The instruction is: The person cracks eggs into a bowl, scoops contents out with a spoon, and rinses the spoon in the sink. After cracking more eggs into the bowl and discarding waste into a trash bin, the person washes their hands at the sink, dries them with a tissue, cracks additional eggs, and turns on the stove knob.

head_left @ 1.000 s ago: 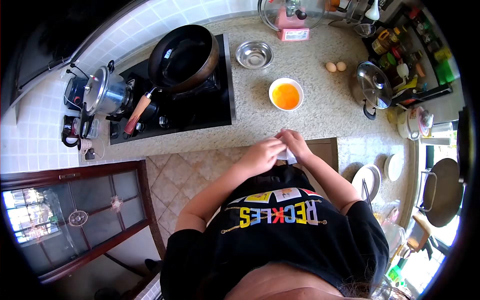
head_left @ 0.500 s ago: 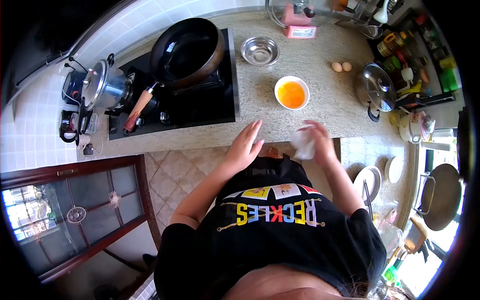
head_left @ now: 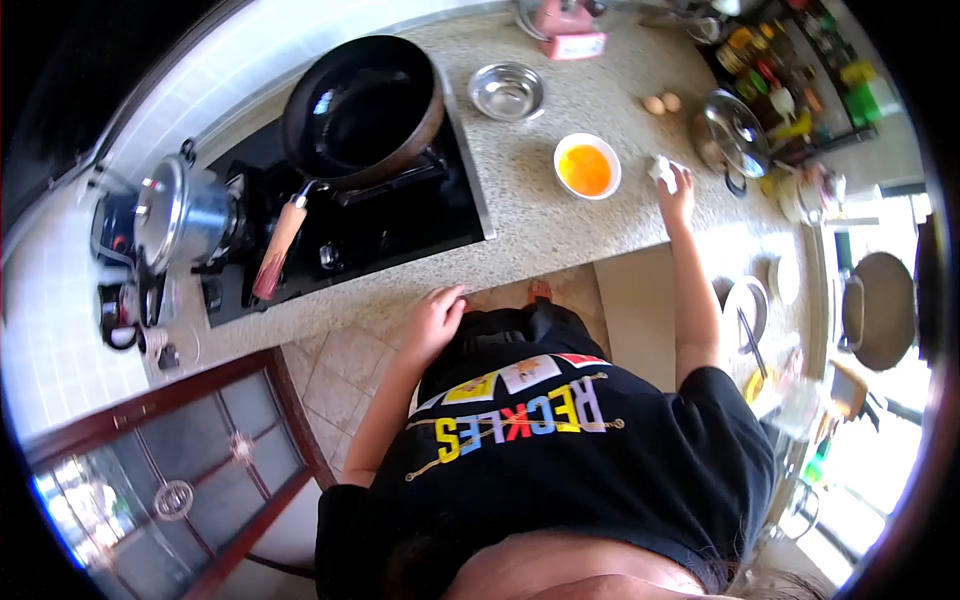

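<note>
My right hand (head_left: 677,200) is over the counter, closed on a crumpled white tissue (head_left: 662,172), to the right of a white bowl (head_left: 616,180) of beaten-looking orange egg (head_left: 585,170). Near the counter's front edge, below the stove, my left hand (head_left: 435,318) hangs with fingers slightly curled and the thumb apart, holding nothing. A steel bowl (head_left: 507,92) stands behind and left of the white one. Two brown eggs (head_left: 662,103) lie farther back, beside a lidded pot (head_left: 730,135).
On the black stove (head_left: 400,220) sit a large wok (head_left: 365,115), its wooden handle (head_left: 281,250) pointing towards me, and a pressure cooker (head_left: 183,213). A pink scale (head_left: 575,45) is at the back. Plates (head_left: 745,310) lie at the right, and a glazed door (head_left: 190,470) is at lower left.
My hands have moved apart from each other. The right one has carried the tissue forward and right over the counter; the left has drawn back left. The view has turned slightly.
</note>
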Tool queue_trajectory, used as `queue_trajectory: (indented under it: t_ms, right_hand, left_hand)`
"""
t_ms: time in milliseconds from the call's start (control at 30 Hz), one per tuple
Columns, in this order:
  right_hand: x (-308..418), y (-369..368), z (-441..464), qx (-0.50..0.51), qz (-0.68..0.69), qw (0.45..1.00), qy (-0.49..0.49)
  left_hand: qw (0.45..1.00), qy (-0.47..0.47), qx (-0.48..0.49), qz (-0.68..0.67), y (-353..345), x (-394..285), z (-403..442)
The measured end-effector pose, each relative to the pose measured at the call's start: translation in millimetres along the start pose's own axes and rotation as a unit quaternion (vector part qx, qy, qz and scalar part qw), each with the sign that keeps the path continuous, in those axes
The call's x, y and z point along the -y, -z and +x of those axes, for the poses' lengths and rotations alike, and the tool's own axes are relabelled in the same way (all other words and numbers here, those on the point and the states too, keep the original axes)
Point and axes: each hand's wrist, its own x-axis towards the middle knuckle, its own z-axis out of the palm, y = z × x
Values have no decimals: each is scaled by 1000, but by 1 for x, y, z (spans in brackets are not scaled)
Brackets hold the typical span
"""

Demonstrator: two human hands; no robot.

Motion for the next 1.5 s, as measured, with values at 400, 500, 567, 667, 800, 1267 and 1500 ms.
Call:
queue_trajectory:
  t_ms: [400,500,567,667,800,1267,1500]
  right_hand:
    - [40,10,-39,-96,29,995,-3]
    - [47,22,-7,-28,96,994,-40]
    - [40,15,27,1,90,996,-12]
    - [36,2,80,45,46,998,15]
    - [44,-15,126,76,-6,994,72]
    - [40,-40,174,179,-152,969,72]
    - [34,-60,176,107,-91,983,118]
  left_hand:
    - [994,39,63,-81,6,14,10]
    - [993,36,77,-77,-6,0,26]
    - [990,73,83,-92,-19,-8,34]
    - [992,69,59,-85,-42,-15,45]
    - [996,59,50,-32,-55,-52,68]
    - [990,130,34,-44,-88,-96,89]
    - [995,57,83,-10,-78,-94,106]
